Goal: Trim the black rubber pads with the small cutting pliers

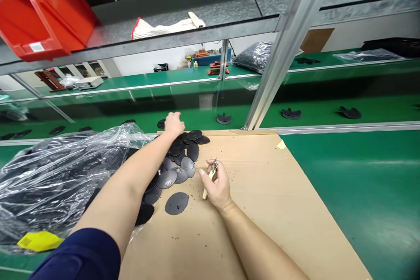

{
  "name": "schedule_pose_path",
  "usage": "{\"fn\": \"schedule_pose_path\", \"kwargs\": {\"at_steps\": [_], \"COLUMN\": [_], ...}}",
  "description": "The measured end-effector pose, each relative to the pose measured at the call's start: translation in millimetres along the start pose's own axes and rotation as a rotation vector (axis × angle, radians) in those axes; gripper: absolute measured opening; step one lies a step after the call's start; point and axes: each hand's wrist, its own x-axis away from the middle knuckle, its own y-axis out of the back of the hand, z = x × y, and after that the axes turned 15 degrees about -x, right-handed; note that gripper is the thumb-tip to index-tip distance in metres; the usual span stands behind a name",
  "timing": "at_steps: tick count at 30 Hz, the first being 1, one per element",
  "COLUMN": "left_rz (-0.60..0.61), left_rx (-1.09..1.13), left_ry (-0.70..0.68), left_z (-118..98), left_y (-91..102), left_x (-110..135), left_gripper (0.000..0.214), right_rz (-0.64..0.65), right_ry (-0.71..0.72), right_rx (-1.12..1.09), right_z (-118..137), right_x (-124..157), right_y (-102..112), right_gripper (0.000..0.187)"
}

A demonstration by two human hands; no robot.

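Observation:
My left hand reaches to the far edge of the cardboard, beside the green belt. Its fingers are curled, and anything inside them is hidden. Below it lies a heap of black oval plastic pieces, some showing a slotted grey face. One separate oval piece lies flat on the cardboard with small nubs on it. In my right hand is a pair of small nippers with pale handles, metal jaws pointing away from me. The fingers are closed round the handles, above the cardboard sheet.
A clear plastic bag of dark pieces fills the left side, with a yellow object at its front. Curved black parts sit along the green belt. An aluminium post rises beyond the cardboard. Overhead, a shelf carries a red bin.

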Motion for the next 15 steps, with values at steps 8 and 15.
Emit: {"fn": "schedule_pose_path", "kwargs": {"at_steps": [8, 15], "left_rz": [0.217, 0.262], "left_rx": [0.04, 0.025], "left_ry": [-0.137, -0.096], "left_z": [-109, -159], "left_y": [-52.8, -62.2], "left_x": [-9, -19], "left_gripper": [0.052, 0.062], "right_rz": [-0.194, -0.23], "right_ry": [-0.052, -0.089], "right_rx": [-0.14, -0.063], "right_z": [-1, 7], "right_x": [-3, 0], "right_y": [-5, -4], "right_gripper": [0.028, 0.03]}}
